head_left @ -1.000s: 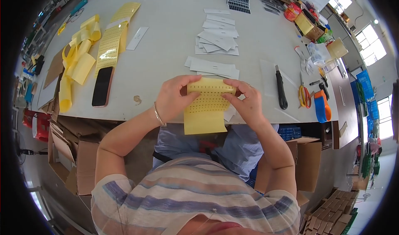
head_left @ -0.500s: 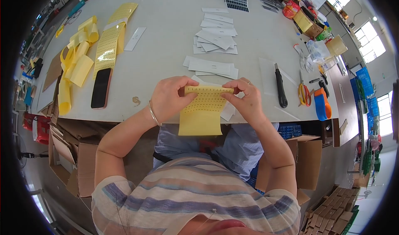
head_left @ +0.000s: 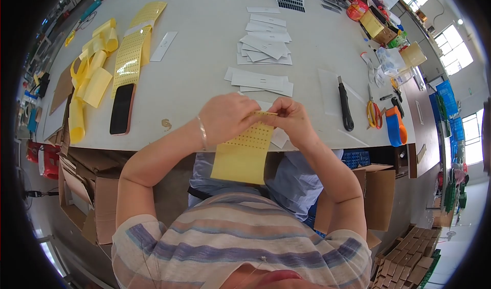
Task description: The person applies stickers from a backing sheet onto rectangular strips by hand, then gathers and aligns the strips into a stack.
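A yellow sticker sheet [head_left: 240, 158] with rows of small dark marks hangs over the table's front edge. My left hand [head_left: 230, 116] lies across its upper part, fingers closed on it and hiding much of the top. At the sheet's top right corner, my right hand [head_left: 291, 117] pinches the edge. The fingertips of both hands are close together. Just beyond them lie white paper cards [head_left: 259, 80] in a loose pile, and a few more show partly beneath my hands.
To the left are a phone [head_left: 123, 109], a long yellow sticker strip [head_left: 130, 53] and curled yellow backing paper [head_left: 94, 87]. On the right lie a utility knife [head_left: 345, 107], scissors [head_left: 374, 114] and a blue-orange tape roll [head_left: 396, 128]. More white cards [head_left: 263, 48] are stacked farther back.
My left hand has moved right along the sheet's top edge, towards my right hand. The sheet's lower end has swung down and slightly left.
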Available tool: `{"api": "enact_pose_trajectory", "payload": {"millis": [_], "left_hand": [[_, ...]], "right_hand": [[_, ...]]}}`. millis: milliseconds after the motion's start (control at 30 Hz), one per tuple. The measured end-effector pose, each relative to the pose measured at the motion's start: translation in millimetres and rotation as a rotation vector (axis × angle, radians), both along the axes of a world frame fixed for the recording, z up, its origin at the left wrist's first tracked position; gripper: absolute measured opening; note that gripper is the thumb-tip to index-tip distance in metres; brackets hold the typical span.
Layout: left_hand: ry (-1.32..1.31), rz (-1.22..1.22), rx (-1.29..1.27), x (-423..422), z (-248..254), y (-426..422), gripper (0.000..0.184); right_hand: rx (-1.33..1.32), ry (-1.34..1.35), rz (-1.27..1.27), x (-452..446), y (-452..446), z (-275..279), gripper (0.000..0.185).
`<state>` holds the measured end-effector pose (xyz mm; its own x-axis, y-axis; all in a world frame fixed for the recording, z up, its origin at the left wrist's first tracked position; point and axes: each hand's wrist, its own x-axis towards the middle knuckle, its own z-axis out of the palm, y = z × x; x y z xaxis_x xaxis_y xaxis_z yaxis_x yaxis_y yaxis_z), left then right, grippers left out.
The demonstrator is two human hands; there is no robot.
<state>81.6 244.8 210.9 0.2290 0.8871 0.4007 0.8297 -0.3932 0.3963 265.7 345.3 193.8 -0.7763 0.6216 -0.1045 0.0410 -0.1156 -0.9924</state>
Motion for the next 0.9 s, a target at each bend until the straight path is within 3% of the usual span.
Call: {"api": "enact_pose_trajectory", "payload": {"millis": [133, 233, 300, 333, 400, 533, 600, 733, 800, 900], "left_hand": [[-0.003, 0.093, -0.094, 1.9, -13.8, 8.2, 0.015], [-0.161, 0.096, -0.134, -4.9, -22.8, 13.9, 0.021], [-0.204, 0.110, -0.166, -4.3, -24.4, 15.6, 0.026], [-0.209, 0.104, -0.164, -4.0, -23.6, 16.2, 0.026], [-0.199, 0.112, -0.282, -4.0, -20.7, 16.0, 0.025], [-0.283, 0.091, -0.296, -6.1, -26.3, 18.5, 0.026], [-0.461, 0.108, -0.407, -6.4, -26.1, 19.4, 0.028], [-0.606, 0.143, -0.457, -8.2, -29.6, 21.1, 0.028], [-0.544, 0.147, -0.437, -8.2, -26.7, 20.2, 0.028], [-0.457, 0.071, -0.339, -4.2, -34.2, 16.7, 0.027]], "right_hand": [[0.028, -0.064, -0.028, -2.8, 4.3, 1.8, 0.005], [0.107, -0.052, -0.133, -2.0, 9.0, 2.0, 0.007], [0.698, -0.120, -0.169, -1.2, 11.1, 11.1, 0.007], [0.702, -0.127, -0.172, -1.4, 14.7, 9.0, 0.007], [1.252, -0.077, -0.073, -2.7, 21.3, 3.3, 0.010], [1.427, -0.085, 0.010, -2.8, 23.0, 8.9, 0.010], [1.595, -0.065, 0.034, -3.6, 23.0, 8.6, 0.014], [1.410, -0.090, 0.066, -12.1, 34.5, 12.4, 0.007], [0.922, -0.146, -0.046, -23.6, 53.0, 14.3, 0.006], [0.908, -0.249, -0.071, -42.6, 75.9, 3.2, 0.006]]}}
